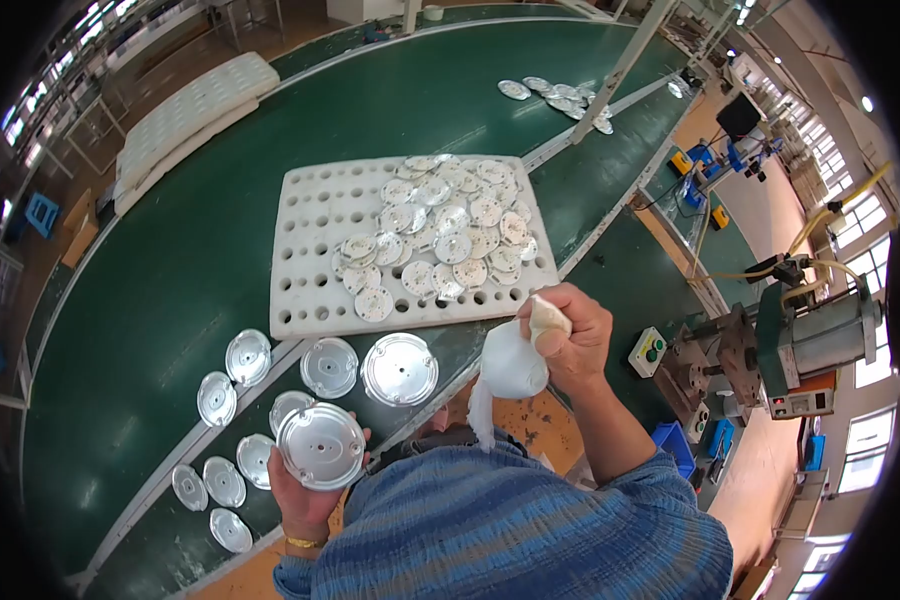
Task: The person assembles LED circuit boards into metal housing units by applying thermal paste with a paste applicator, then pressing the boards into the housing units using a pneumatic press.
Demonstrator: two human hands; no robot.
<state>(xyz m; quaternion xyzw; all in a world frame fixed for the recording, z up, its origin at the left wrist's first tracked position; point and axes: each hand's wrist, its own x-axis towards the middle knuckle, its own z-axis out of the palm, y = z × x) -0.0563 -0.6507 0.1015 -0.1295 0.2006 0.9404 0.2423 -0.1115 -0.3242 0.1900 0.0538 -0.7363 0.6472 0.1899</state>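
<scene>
My left hand (pixel 302 497) is closed on the edge of a round silver metal disc (pixel 322 446), held face up near my body. The disc has a small centre hole and notches at its rim. My right hand (pixel 577 335) is raised and closed around a crumpled white cloth (pixel 513 362), whose loose end hangs down. Something off-white (pixel 549 318) covers the thumb or fingertips. Beneath and around my left hand, more silver discs lie on the green table, among them a larger bright disc (pixel 400 369) and a duller disc (pixel 329 367).
A white foam tray (pixel 305 215) with rows of holes bears a heap of small round plates (pixel 452 248). Another group of discs (pixel 568 98) lies farther back by a post. To the right are a press machine (pixel 820 335) and a green-button control box (pixel 650 352).
</scene>
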